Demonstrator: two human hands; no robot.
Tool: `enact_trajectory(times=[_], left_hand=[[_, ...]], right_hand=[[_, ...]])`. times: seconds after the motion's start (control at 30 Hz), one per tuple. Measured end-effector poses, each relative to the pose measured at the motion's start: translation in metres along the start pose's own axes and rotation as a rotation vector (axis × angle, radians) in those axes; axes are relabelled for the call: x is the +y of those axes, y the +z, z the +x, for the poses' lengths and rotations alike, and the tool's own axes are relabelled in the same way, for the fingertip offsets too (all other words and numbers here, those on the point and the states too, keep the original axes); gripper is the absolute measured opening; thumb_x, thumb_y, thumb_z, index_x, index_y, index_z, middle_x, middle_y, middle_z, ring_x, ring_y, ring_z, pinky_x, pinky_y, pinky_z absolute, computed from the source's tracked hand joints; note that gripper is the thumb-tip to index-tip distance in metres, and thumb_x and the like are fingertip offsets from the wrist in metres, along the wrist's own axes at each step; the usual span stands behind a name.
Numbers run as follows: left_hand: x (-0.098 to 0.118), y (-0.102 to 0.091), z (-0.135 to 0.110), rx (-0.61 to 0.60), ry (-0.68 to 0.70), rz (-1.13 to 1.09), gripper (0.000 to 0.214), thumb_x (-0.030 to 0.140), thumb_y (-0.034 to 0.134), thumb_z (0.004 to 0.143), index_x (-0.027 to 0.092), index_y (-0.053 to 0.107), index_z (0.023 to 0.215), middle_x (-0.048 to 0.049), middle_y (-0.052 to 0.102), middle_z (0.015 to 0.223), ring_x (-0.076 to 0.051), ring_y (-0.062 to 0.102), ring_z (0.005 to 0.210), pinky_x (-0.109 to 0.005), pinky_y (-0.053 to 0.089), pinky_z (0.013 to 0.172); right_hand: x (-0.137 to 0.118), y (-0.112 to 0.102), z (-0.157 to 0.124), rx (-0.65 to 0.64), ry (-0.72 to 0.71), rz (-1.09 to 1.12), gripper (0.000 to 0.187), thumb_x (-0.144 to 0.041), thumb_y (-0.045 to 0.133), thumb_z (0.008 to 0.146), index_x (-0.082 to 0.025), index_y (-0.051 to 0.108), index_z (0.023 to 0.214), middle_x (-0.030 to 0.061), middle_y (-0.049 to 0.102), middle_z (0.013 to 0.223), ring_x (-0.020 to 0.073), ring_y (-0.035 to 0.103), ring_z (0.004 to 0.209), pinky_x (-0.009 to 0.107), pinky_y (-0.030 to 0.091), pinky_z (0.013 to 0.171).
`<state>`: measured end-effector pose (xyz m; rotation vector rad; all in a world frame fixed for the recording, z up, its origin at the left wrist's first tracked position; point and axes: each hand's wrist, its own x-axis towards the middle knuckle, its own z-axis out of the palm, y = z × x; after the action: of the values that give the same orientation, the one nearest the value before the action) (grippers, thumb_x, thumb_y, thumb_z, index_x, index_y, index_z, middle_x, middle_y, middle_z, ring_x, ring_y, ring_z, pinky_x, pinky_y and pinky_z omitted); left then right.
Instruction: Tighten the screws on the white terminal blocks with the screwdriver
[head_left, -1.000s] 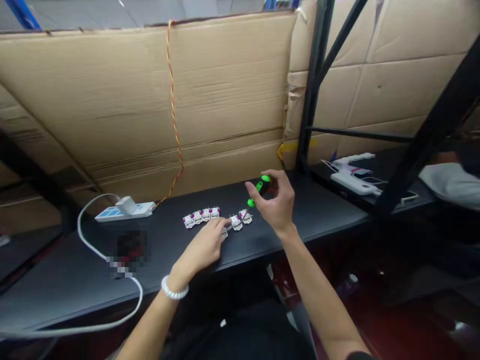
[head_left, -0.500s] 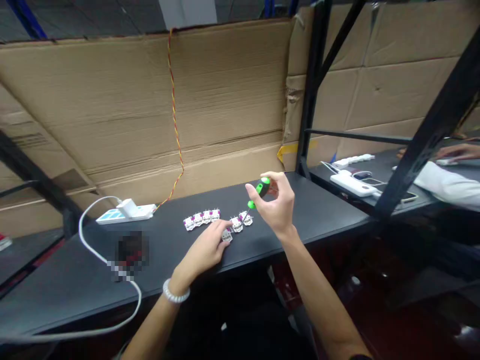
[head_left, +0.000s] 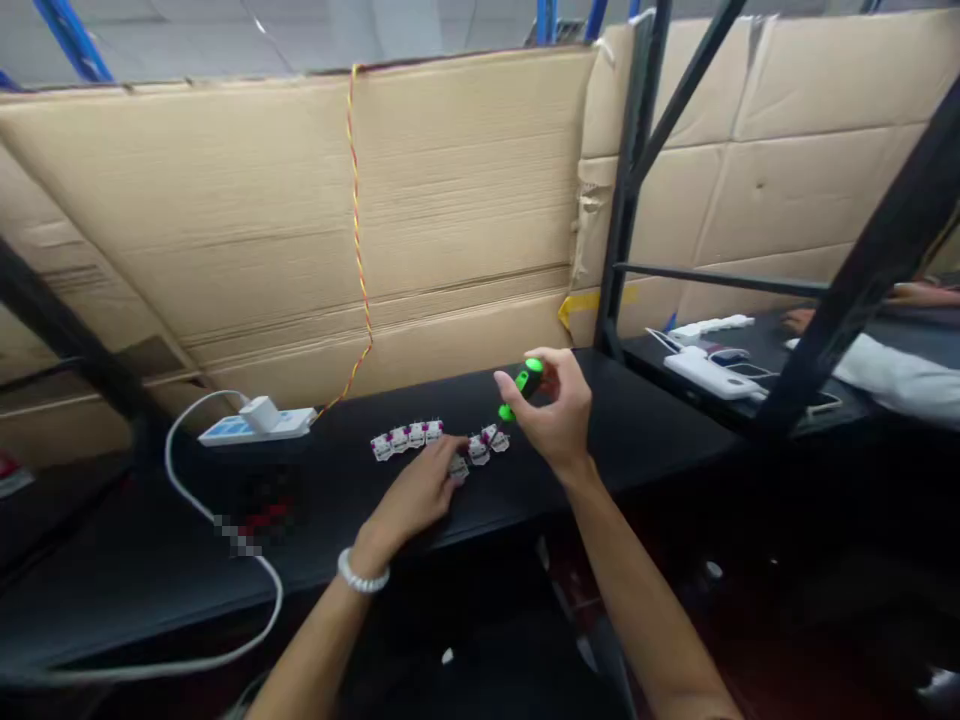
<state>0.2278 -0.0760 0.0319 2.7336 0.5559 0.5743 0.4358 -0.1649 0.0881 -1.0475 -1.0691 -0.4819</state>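
My right hand [head_left: 556, 412] is closed round a screwdriver [head_left: 520, 387] with a green and black handle, its tip pointing down at two small white and purple parts [head_left: 487, 443] on the black table [head_left: 645, 420]. My left hand [head_left: 420, 490] rests on the table with its fingertips pinched on another small white part [head_left: 459, 466]. A row of several more white and purple parts [head_left: 406, 437] lies just behind my left hand. A bead bracelet sits on my left wrist.
A white power strip [head_left: 255, 422] with a plugged adapter and a thick white cable [head_left: 217, 520] lies at the left. A cardboard wall stands behind. A black rack post [head_left: 626, 190] divides off the neighbouring bench with white chargers [head_left: 705, 365] and another person's sleeve [head_left: 892, 375].
Both hands have stayed almost where they were. The view has shifted slightly. The other person's arm at the right has moved.
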Motion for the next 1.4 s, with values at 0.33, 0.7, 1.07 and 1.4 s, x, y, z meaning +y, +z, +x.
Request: enact_trajectory(times=[0.33,0.7,1.07,1.4], left_hand=[[0.001,0.005,0.009,-0.006,0.011,0.011,0.048,0.010,0.057,0.097,0.021,0.053,0.143,-0.0145,0.063,0.143,-0.031,0.061,0.135,-0.050,0.049,0.120],[0.005,0.007,0.031,-0.066,-0.024,0.059,0.047,0.010,0.061,0.096,0.021,0.055,0.141,-0.0130,0.064,0.140,-0.030,0.062,0.132,-0.046,0.050,0.118],[0.002,0.004,0.053,-0.113,0.018,0.092,0.048,0.017,0.066,0.097,0.020,0.056,0.143,-0.0134,0.064,0.141,-0.030,0.064,0.131,-0.042,0.052,0.114],[-0.055,-0.029,0.031,-0.130,-0.207,0.321,0.040,0.007,0.066,0.091,0.027,0.070,0.125,-0.0071,0.070,0.145,-0.031,0.053,0.146,-0.072,0.015,0.129]], right_hand=[[0.002,-0.002,0.001,0.004,0.005,-0.016,0.029,-0.039,0.083,0.088,-0.022,0.065,0.105,-0.0003,0.064,0.091,0.0160,0.065,0.077,0.029,0.059,0.068],[0.003,-0.009,0.005,0.029,0.046,-0.055,0.033,-0.045,0.083,0.087,-0.021,0.066,0.104,0.0008,0.065,0.093,0.0161,0.065,0.076,0.029,0.059,0.067],[0.015,-0.026,0.015,0.105,0.027,-0.146,0.039,-0.047,0.086,0.083,-0.020,0.067,0.104,0.0007,0.064,0.090,0.0167,0.064,0.075,0.030,0.057,0.067],[0.017,-0.034,0.020,0.076,0.017,-0.109,0.042,-0.048,0.086,0.084,-0.019,0.075,0.113,0.0040,0.069,0.094,0.0177,0.067,0.076,0.030,0.060,0.065]])
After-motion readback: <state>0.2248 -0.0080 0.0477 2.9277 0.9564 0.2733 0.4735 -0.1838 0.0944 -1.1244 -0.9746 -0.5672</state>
